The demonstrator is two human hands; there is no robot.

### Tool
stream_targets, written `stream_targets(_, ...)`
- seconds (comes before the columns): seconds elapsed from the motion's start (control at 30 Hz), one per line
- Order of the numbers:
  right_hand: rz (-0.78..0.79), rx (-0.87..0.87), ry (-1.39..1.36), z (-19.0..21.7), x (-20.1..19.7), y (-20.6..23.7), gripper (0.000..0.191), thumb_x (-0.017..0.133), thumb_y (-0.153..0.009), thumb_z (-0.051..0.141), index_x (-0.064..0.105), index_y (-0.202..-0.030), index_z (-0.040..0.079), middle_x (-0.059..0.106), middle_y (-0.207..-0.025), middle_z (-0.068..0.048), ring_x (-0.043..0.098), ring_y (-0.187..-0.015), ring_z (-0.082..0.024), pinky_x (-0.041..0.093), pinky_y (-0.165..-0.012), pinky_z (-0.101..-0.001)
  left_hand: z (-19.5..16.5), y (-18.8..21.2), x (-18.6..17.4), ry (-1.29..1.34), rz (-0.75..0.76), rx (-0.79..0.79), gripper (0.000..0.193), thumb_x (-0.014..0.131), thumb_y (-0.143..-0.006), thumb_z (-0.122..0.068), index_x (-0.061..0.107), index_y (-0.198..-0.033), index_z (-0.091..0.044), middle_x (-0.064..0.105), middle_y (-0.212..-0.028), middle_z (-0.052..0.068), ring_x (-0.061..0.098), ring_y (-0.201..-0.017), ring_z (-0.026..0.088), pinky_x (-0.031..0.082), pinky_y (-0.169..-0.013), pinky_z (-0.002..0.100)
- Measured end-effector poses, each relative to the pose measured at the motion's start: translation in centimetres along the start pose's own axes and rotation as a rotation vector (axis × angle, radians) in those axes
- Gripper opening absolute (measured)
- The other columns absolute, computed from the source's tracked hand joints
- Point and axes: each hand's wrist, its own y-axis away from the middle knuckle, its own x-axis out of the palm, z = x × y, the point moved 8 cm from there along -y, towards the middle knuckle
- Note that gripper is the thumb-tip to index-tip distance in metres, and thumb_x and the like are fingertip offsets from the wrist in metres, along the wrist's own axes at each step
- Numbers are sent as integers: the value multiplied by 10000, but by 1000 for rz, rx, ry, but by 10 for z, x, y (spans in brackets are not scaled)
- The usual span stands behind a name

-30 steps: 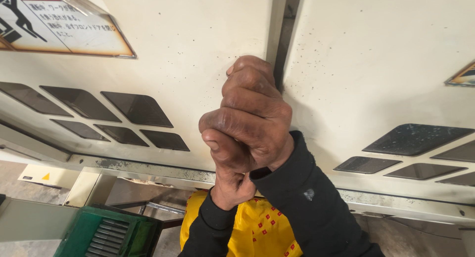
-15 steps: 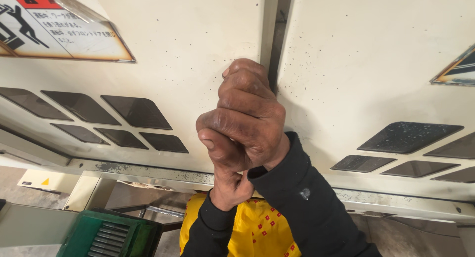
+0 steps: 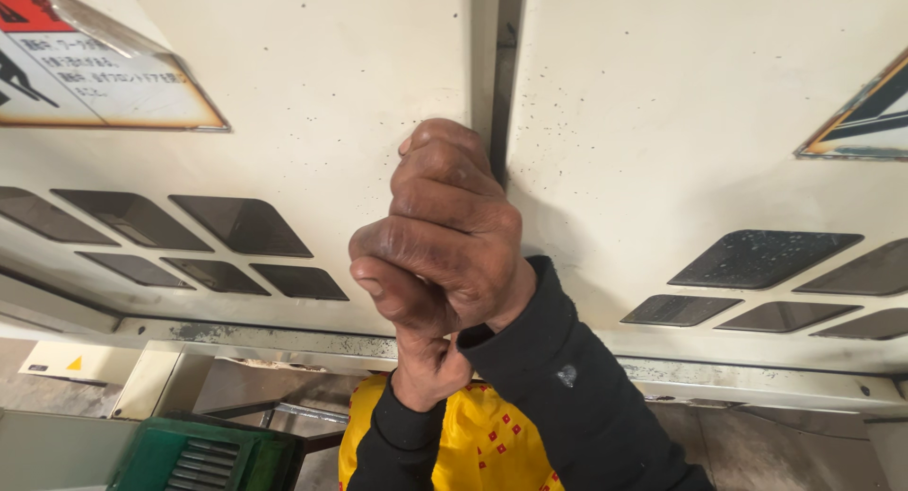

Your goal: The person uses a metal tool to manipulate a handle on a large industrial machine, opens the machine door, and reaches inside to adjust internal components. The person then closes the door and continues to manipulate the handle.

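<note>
The right hand [image 3: 445, 240] is curled into a fist at the dark gap [image 3: 501, 94] between two cream metal doors [image 3: 331, 94]; what it grips is hidden. The left hand [image 3: 427, 363], also closed, sits just beneath it.

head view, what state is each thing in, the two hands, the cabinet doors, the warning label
right hand: closed in a fist at the seam between the doors
left hand: closed, below the right, what it grips is hidden
cabinet doors: shut, narrow dark seam between them
warning label: top corner peeling off
</note>
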Motion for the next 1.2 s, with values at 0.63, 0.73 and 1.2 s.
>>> stream_targets(0.63,-4,41,-7,-1,-1,2,198,742,-903,289,723,-806,117,435,-706,-6,508,-812,-190,510,-904,-401,11,7,0,62,-5,-48,740,521,-835,54,284,-1536,45,459,-1453,198,497,-1369,283,419,-1140,352)
stream_targets(0.73,-2,40,-11,-2,-1,2,201,736,-912,288,724,-807,117,441,-705,-4,508,-808,-188,510,-907,-405,11,6,0,71,-3,-49,728,521,-835,56,297,-1528,49,476,-1436,196,518,-1348,278,434,-1123,346)
stream_targets(1.2,-5,51,-5,-2,1,3,219,728,-924,298,722,-797,120,444,-699,-3,512,-802,-186,515,-938,-408,17,14,-2,108,-17,-82,675,520,-834,69,356,-1488,69,559,-1354,189,613,-1250,253,507,-1045,316)
